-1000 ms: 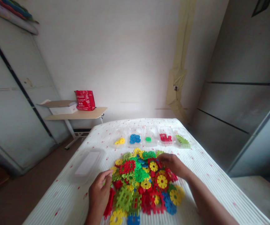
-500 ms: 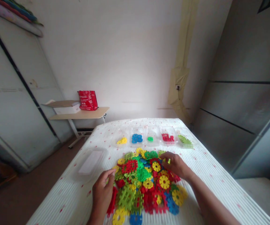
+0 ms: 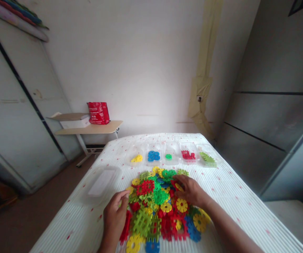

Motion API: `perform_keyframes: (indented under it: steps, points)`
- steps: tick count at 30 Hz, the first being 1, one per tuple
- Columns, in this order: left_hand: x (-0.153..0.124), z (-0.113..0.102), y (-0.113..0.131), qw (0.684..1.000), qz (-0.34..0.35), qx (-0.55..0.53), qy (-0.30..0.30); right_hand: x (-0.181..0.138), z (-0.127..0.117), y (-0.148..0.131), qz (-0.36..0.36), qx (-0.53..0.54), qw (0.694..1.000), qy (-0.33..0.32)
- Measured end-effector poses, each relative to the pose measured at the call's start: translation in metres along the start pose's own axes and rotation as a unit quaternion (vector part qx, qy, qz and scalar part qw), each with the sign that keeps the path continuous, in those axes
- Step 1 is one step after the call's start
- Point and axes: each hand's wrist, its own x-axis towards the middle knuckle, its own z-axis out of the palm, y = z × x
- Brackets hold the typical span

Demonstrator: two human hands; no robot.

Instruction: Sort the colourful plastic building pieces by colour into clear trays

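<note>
A heap of flat plastic interlocking pieces [image 3: 162, 207] in red, yellow, green and blue lies on the white striped bed cover [image 3: 232, 196]. My left hand [image 3: 115, 216] rests at the heap's left edge, fingertips touching a yellow piece. Over the middle of the heap lies my right hand [image 3: 189, 191], fingers curled on a red piece next to a yellow wheel piece. Whether that hand grips it is unclear. Beyond the heap stands a row of clear trays: yellow pieces [image 3: 137, 159], blue pieces [image 3: 153, 155], a green piece [image 3: 168, 156], red pieces [image 3: 188, 155] and light green pieces [image 3: 207, 159].
A clear lid or tray [image 3: 101, 182] lies on the bed left of the heap. At the back left a small side table [image 3: 90, 129] carries a red bag [image 3: 98, 112] and a white box. Grey wardrobe panels stand at the right.
My right hand has moved left and toward me, from the heap's far right edge onto its middle. My left hand has barely shifted.
</note>
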Motion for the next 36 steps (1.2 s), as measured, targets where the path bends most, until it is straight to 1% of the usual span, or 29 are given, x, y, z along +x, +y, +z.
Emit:
perform_keyframes:
  steps: [4, 7, 10, 12, 15, 17, 19, 22, 25, 27, 29, 31, 33, 36]
  points:
    - [0.0, 0.0, 0.001, 1.0, 0.004, -0.008, 0.006, 0.0, -0.005, 0.001, 0.006, 0.09, 0.995, 0.04]
    - [0.0, 0.0, 0.0, 1.0, 0.006, -0.006, 0.008, 0.003, -0.005, 0.005, 0.013, 0.109, 0.991, 0.079]
    - [0.0, 0.0, -0.001, 1.0, 0.008, -0.003, 0.01, 0.006, -0.003, 0.016, 0.052, 0.103, 0.987, 0.116]
    - [0.0, 0.0, -0.001, 1.0, 0.01, 0.0, 0.012, 0.007, -0.003, 0.024, 0.079, 0.08, 0.983, 0.147]
    - [0.0, 0.0, 0.001, 1.0, 0.008, -0.002, 0.013, 0.006, -0.008, 0.032, 0.087, 0.036, 0.98, 0.175]
    - [0.0, 0.0, 0.002, 1.0, 0.002, -0.008, 0.012, 0.004, -0.012, 0.033, 0.083, 0.017, 0.981, 0.177]
    - [0.0, 0.001, 0.002, 1.0, -0.005, -0.012, 0.01, 0.003, -0.016, 0.032, 0.089, 0.0, 0.982, 0.166]
    - [0.0, 0.001, 0.0, 1.0, -0.01, -0.017, 0.007, 0.002, -0.014, 0.028, 0.091, -0.042, 0.987, 0.123]
    - [-0.001, 0.001, -0.002, 1.0, -0.005, -0.021, 0.004, 0.002, -0.008, 0.024, 0.085, -0.102, 0.988, 0.077]
    - [-0.001, 0.001, -0.003, 1.0, -0.003, -0.022, 0.003, 0.003, -0.005, 0.023, 0.082, -0.125, 0.986, 0.071]
    - [-0.001, 0.001, -0.003, 1.0, -0.004, -0.022, 0.004, 0.004, -0.007, 0.023, 0.072, -0.117, 0.986, 0.094]
    - [0.0, 0.0, -0.003, 1.0, -0.001, -0.022, 0.008, 0.004, -0.016, 0.024, 0.068, -0.086, 0.985, 0.135]
    - [0.0, 0.0, -0.002, 1.0, 0.002, -0.021, 0.015, 0.0, -0.027, 0.023, 0.084, -0.057, 0.98, 0.169]
    - [0.001, 0.0, -0.001, 1.0, 0.0, -0.017, 0.018, -0.015, -0.035, 0.022, 0.123, -0.062, 0.973, 0.188]
